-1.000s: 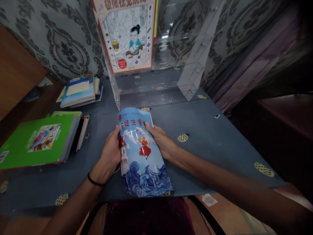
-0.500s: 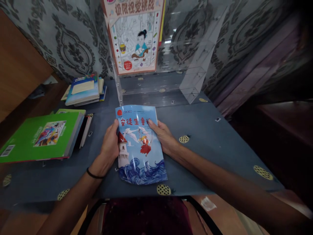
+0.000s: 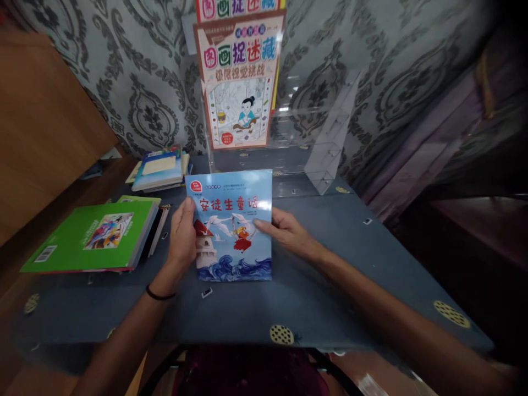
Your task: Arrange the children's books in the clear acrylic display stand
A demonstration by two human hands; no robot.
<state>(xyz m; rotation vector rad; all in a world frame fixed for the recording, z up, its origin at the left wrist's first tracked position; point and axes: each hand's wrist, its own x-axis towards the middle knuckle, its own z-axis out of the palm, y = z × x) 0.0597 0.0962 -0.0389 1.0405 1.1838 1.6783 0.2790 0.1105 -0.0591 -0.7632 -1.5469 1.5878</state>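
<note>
A blue picture-covered book (image 3: pixel 231 242) is held up over the table, its front cover facing me with red lettering, white birds, a tower and dark waves. My left hand (image 3: pixel 182 234) grips its left edge, thumb on the front. On the right side my right hand (image 3: pixel 284 231) pinches the book, thumb lying across the cover and fingers behind it. Behind the book stands a clear acrylic rack (image 3: pixel 325 148). Another book (image 3: pixel 239 93) with colourful lettering and a seated figure leans upright in the rack's left part.
To the left lies a stack topped by a green book (image 3: pixel 70 236). A second stack of books (image 3: pixel 159 170) sits farther back. The table's blue cloth (image 3: pixel 355 264) has pineapple prints. Patterned wallpaper (image 3: pixel 152 110) rises behind, and a curtain (image 3: pixel 433 132) hangs at right.
The blue book has been raised and tipped more upright, now looking flatter. My right thumb sits lower on its cover. The view has tilted up, showing more of the book in the rack.
</note>
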